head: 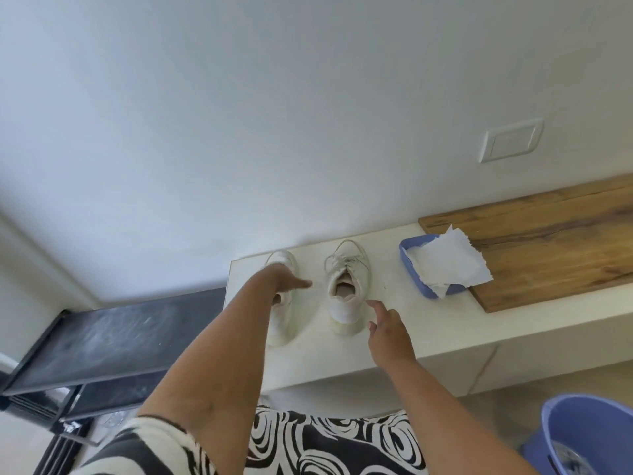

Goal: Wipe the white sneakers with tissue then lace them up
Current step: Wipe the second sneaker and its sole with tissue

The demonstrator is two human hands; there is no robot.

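Two white sneakers stand side by side on a white ledge [428, 323], toes toward the wall. The right sneaker [346, 286] has laces threaded over its tongue and its opening faces me. My left forearm covers much of the left sneaker [282, 323]. My left hand [291, 281] hovers above that shoe with fingers stretched toward the right sneaker, holding nothing. My right hand [385, 329] is just right of the right sneaker's heel, fingers extended toward it, holding nothing. White tissue [448, 262] lies in a blue tray [416, 279] to the right.
A wooden board [548, 241] lies on the ledge under the tray's right side. A blue bucket [589, 437] stands on the floor at bottom right. A dark metal rack [102, 344] sits left of the ledge. The wall [274, 114] rises directly behind the shoes.
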